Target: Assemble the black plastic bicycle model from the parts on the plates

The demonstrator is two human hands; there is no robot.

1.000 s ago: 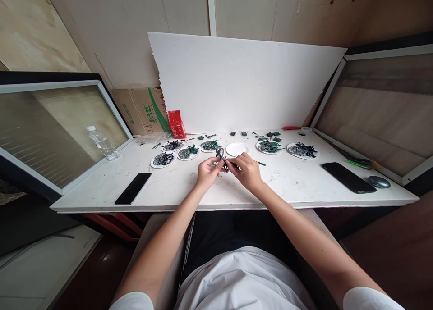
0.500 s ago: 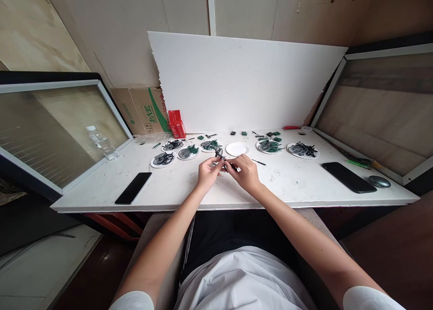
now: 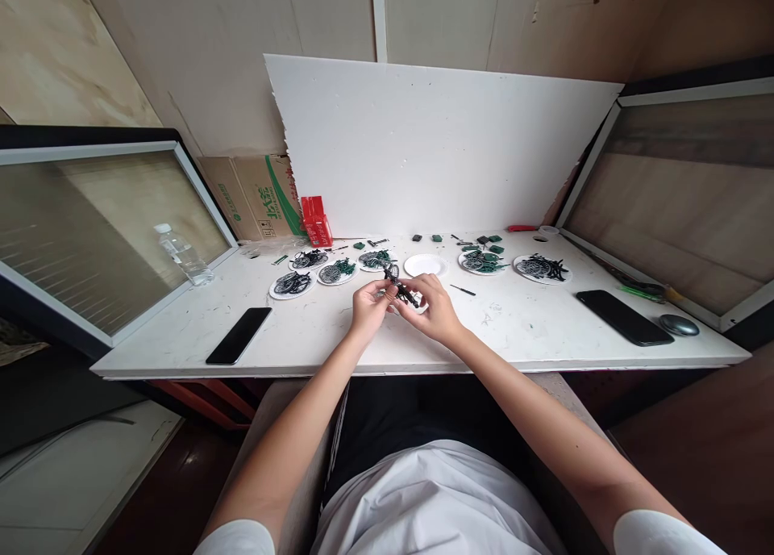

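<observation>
Little black assembly pinched up mid-table, parts plates all around

So the dark assembly (image 3: 404, 291) is up between both hands, just above the table (image 3: 326, 341), with a wheel-like bit poking out past the fingertips. Left hand (image 3: 368, 306) has its grip clamped on the assembly, thumb on the near side. Right hand (image 3: 436, 309) curls round the other end, thumb and index finger on either side; can't tell if that grip is actually squeezing.

Plates, left to right: the front-left plate (image 3: 289, 298) has black and grey pieces, and the back-left plate (image 3: 291, 265) has mostly black ones. Next plate over (image 3: 336, 284) is grey plus green, same mix on the fourth plate (image 3: 370, 270). A plain white plate (image 3: 426, 264) sits just behind the hands. Then a plate of green parts (image 3: 477, 273), and the far-right plate (image 3: 535, 281) piled with black and grey.
</observation>
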